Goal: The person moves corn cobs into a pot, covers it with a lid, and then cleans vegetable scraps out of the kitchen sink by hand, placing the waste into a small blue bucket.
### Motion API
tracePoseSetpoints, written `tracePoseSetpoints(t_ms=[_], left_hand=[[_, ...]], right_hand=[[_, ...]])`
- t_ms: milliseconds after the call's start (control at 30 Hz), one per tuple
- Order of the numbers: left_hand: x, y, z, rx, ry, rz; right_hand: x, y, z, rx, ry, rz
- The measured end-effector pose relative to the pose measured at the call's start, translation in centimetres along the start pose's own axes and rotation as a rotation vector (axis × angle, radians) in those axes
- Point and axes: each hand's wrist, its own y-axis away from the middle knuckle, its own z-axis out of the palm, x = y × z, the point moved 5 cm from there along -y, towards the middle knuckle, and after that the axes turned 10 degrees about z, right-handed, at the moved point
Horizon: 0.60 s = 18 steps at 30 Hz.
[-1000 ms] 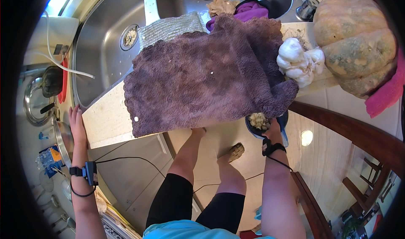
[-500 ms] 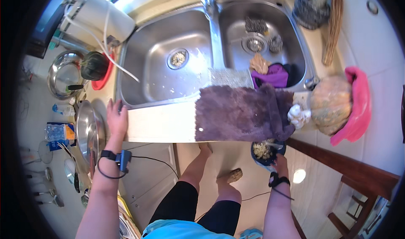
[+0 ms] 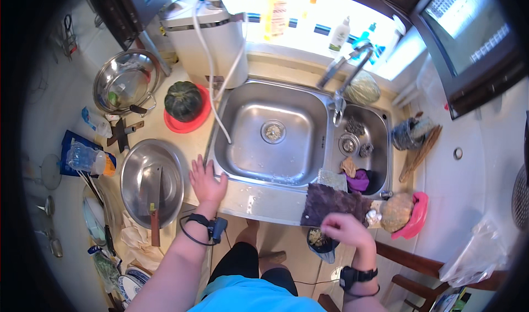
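My left hand (image 3: 208,182) rests with fingers spread on the counter edge (image 3: 242,202), by the front left corner of the large sink basin (image 3: 264,160). Over the front of a dark brown cloth (image 3: 330,203) hovers my right hand (image 3: 350,229), its fingers loosely bent and partly hidden; I see nothing in them. Just below and left of it is a dark bin (image 3: 325,249) with pale food scraps (image 3: 316,237) inside. White garlic (image 3: 373,218) and an orange-tan pumpkin (image 3: 397,211) on pink plastic (image 3: 420,215) sit right of the cloth.
A steel bowl (image 3: 132,202) holding a cleaver (image 3: 155,224) stands left of my left hand. Behind it, a dark green squash (image 3: 183,101) sits on a red plate (image 3: 203,116). The small basin (image 3: 380,163) contains scourers (image 3: 355,127) and a purple cloth (image 3: 358,181).
My right hand has let go of the bin's rim and risen above it. The view has tilted up and shifted left, bringing in the window and bottles. My left hand stays on the counter edge.
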Motion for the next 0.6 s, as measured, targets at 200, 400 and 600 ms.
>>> tracePoseSetpoints(t_ms=[200, 400, 600], left_hand=[[-0.3, -0.8, -0.9, -0.045, 0.080, -0.031], [-0.7, -1.3, -0.8, -0.130, 0.097, -0.040], [-1.0, -1.6, -0.5, -0.205, 0.104, -0.065]], right_hand=[[-7.8, -20.6, -3.4, 0.171, 0.200, 0.028], [-2.5, -39.5, -1.2, 0.189, 0.364, 0.304], [4.8, -43.9, 2.0, 0.323, 0.824, 0.232]])
